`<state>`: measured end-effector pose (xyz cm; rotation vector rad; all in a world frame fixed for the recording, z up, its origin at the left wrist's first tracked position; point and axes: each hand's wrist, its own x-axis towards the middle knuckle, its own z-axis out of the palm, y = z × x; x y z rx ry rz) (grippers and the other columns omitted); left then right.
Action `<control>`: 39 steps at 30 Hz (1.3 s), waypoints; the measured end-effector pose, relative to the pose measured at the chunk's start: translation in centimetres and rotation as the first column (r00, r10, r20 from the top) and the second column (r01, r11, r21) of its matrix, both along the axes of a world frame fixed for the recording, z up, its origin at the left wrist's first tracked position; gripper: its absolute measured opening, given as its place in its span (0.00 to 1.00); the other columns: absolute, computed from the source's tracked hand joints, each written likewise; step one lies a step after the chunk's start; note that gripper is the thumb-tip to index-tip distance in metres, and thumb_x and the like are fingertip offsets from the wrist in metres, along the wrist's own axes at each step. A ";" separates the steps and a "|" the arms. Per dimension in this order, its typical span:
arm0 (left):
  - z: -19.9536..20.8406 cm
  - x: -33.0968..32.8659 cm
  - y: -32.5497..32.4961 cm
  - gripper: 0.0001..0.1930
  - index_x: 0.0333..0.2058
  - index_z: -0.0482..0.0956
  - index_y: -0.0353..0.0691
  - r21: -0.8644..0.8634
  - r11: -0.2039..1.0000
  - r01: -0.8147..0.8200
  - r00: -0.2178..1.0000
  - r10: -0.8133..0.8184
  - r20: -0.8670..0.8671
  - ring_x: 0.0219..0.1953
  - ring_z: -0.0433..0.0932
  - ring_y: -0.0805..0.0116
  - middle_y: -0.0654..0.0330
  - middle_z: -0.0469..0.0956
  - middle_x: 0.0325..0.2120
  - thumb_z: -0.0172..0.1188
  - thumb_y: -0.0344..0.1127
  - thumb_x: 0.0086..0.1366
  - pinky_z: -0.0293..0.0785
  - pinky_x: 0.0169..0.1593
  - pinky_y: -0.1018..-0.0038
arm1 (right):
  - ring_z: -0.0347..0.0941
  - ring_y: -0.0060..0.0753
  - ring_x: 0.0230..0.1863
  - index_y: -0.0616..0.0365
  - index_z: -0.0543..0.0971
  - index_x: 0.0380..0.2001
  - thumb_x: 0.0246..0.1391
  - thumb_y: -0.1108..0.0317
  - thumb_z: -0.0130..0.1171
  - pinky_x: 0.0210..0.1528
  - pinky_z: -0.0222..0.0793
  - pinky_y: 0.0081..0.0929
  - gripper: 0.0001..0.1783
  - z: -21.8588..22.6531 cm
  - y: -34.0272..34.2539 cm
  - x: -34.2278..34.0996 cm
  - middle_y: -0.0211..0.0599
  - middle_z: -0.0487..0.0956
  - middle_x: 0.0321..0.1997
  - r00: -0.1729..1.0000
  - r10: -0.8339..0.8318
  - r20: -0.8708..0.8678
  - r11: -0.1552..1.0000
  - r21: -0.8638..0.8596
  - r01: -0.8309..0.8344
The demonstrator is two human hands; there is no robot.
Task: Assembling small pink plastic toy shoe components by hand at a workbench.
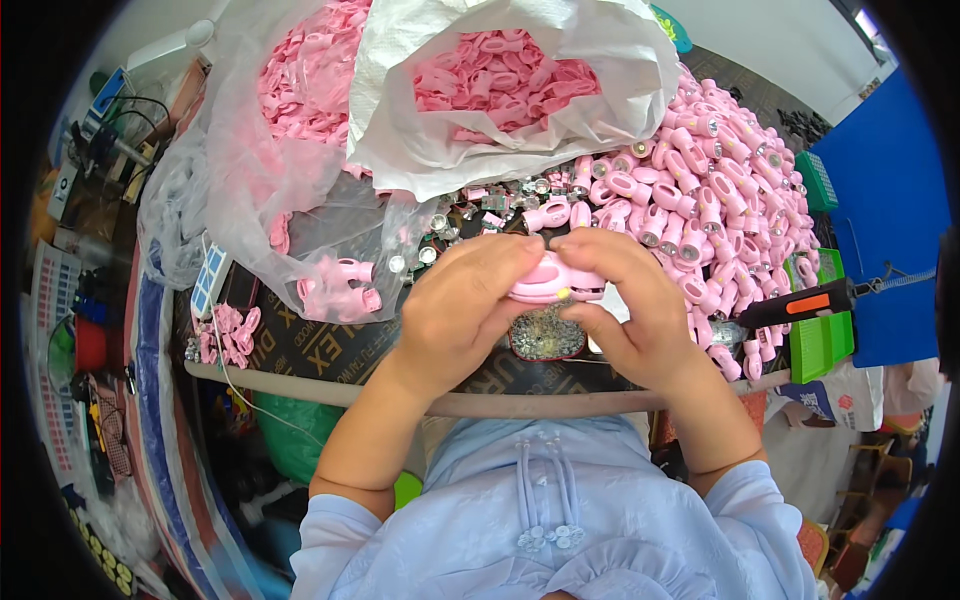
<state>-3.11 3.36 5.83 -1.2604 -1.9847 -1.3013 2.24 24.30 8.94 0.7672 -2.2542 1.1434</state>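
Both hands grip one small pink flashlight (545,282) over the front of the table. My left hand (465,295) closes on its left end, thumb and fingertips against the pink shell. Opposite it, my right hand (628,300) pinches the right end, where a dark gap shows along the casing. Just below the flashlight sits a small red-rimmed container (546,338) of tiny silvery pieces, perhaps screws. Beyond my hands lie loose circuit boards and round reflectors (490,205). A large heap of pink flashlights (720,190) spreads to the right.
A white woven sack (400,150) of pink shells stands at the back, beside a clear plastic bag (250,190) with more. An orange-and-black electric screwdriver (805,304) hangs on a coiled cord over a green tray (822,345). Small pink parts (230,335) lie at left.
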 end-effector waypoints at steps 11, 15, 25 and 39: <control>0.3 0.6 0.5 0.28 0.54 0.74 0.35 -0.055 0.998 0.028 0.998 -0.025 0.049 0.51 0.79 0.49 0.48 0.79 0.48 0.71 0.26 0.53 0.76 0.55 0.61 | 0.78 0.50 0.50 0.65 0.77 0.49 0.52 0.75 0.66 0.51 0.75 0.37 0.19 -0.4 0.4 0.1 0.49 0.80 0.48 0.999 0.030 0.038 0.999 0.013 -0.030; 0.7 0.6 0.3 0.24 0.51 0.77 0.35 -0.023 0.999 0.024 0.992 -0.021 0.123 0.50 0.80 0.51 0.49 0.80 0.47 0.70 0.25 0.54 0.77 0.54 0.62 | 0.78 0.49 0.51 0.65 0.78 0.48 0.52 0.75 0.67 0.53 0.75 0.38 0.19 -0.4 0.3 -0.1 0.49 0.80 0.48 0.999 0.042 0.021 0.999 0.009 -0.042; 0.2 1.4 0.7 0.23 0.54 0.76 0.33 0.022 0.999 -0.033 0.993 0.031 0.115 0.55 0.79 0.54 0.47 0.81 0.50 0.68 0.24 0.58 0.75 0.59 0.65 | 0.78 0.50 0.52 0.65 0.79 0.49 0.49 0.77 0.68 0.54 0.75 0.38 0.21 -1.5 0.4 -0.1 0.49 0.81 0.49 1.000 -0.007 0.008 1.000 -0.021 0.007; 0.1 0.2 -0.1 0.27 0.55 0.73 0.35 -0.071 0.997 0.034 0.999 -0.033 0.019 0.56 0.76 0.47 0.48 0.78 0.53 0.70 0.31 0.56 0.72 0.59 0.55 | 0.77 0.50 0.52 0.65 0.77 0.53 0.51 0.75 0.67 0.54 0.74 0.37 0.24 -1.3 0.2 -0.1 0.49 0.79 0.50 0.996 0.061 0.073 0.998 0.022 -0.062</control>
